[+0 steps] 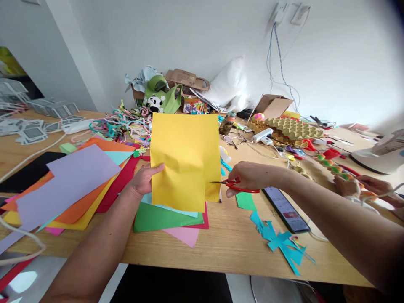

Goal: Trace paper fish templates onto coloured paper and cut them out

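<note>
Far left of the wooden desk: a fan of loose coloured paper sheets, a pale lilac sheet on top, orange, yellow and dark red beneath. A white cable loops over the desk edge near it. Behind, a tangle of coloured pipe cleaners.

Left hand: fingers clamped on the left edge of a large yellow paper sheet, thumb on the near face, the other fingers hidden behind it. The sheet stands nearly upright above the desk (slightly creased in the middle), its lower edge over a green paper sheet and a pink paper sheet lying flat.

Right hand: fingers closed through the handles of red-handled scissors. The blades point left and meet the yellow sheet's right edge low down; whether they are biting in or only touching, cannot tell.

Just right of that hand: a green paper scrap, then a dark smartphone flat on the desk, screen lit. In front of it, turquoise paper cuttings near the desk edge.

Further right and back: an open cardboard box, yellow egg-carton trays, small red and orange oddments. At far right another person's hands rest on the desk, beside a white appliance.
</note>
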A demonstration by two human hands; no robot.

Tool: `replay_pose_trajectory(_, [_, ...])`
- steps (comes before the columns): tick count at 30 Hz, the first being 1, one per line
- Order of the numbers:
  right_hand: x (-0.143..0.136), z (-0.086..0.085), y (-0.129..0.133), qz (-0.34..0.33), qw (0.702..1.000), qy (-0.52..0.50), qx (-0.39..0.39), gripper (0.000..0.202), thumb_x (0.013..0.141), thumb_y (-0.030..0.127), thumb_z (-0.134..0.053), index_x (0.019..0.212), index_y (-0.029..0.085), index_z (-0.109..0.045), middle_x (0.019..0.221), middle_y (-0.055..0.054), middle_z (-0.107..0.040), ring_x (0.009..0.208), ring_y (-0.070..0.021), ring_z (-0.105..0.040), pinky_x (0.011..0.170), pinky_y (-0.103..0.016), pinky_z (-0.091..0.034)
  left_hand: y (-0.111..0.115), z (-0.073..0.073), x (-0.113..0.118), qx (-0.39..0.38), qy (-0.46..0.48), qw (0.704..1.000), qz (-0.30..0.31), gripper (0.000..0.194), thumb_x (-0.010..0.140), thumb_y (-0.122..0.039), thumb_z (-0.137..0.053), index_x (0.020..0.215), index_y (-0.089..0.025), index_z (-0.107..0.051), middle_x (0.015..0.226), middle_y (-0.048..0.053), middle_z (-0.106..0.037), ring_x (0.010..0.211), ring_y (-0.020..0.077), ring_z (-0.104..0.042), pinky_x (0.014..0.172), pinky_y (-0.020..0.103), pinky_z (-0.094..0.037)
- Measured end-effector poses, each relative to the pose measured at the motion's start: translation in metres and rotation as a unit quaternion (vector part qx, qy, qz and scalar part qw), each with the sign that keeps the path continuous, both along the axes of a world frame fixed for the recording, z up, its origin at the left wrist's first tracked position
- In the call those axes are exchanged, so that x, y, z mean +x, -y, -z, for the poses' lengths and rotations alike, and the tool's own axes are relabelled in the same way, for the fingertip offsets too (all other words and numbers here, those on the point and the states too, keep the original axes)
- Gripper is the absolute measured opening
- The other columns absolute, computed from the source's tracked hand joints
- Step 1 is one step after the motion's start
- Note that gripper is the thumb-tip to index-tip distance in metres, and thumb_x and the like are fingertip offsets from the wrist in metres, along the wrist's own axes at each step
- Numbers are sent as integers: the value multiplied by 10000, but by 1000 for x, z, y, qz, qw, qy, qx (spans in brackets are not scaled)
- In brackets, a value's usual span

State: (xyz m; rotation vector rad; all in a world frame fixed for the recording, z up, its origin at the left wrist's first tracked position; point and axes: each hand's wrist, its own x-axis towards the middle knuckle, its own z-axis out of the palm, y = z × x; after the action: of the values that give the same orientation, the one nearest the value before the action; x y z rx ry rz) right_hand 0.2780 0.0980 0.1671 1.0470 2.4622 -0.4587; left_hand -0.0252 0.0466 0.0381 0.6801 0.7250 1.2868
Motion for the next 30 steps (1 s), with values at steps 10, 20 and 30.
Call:
replay_pose_trajectory(10, [-2, 2, 2, 10, 1000, -9, -10, 515, 730, 683, -560, 631, 189, -668, 476, 33, -451, 475, -98, -338, 485, -255, -257, -1, 0, 1, 13, -14, 1000, -4, 449, 758, -179, -679, 1202, -160, -617, 1106, 109, -704, 1009, 298, -666, 896, 430, -533])
replay_pose_trajectory(20, [0, 7, 3, 20, 999, -3, 33, 421, 750, 590, -591, 599, 202, -659, 461, 28, -455, 452, -94, -344, 465, -249, -251, -1, 0, 1, 12, -10, 1000, -9, 432, 762, -153, -667, 1190, -189, -625, 1174, 84, -679, 1016, 279, -666, 881, 395, -543])
replay_pose_trajectory(30, [-1, 9, 11, -7, 997, 0, 80, 556, 729, 719, -535, 556, 195, -604, 452, 10, -487, 441, -95, -332, 464, -255, -230, -1, 3, 4, -1, -6, 1000, 20, 418, 767, -176, -674, 1182, -181, -629, 1183, 97, -674, 1051, 293, -650, 909, 413, -529])
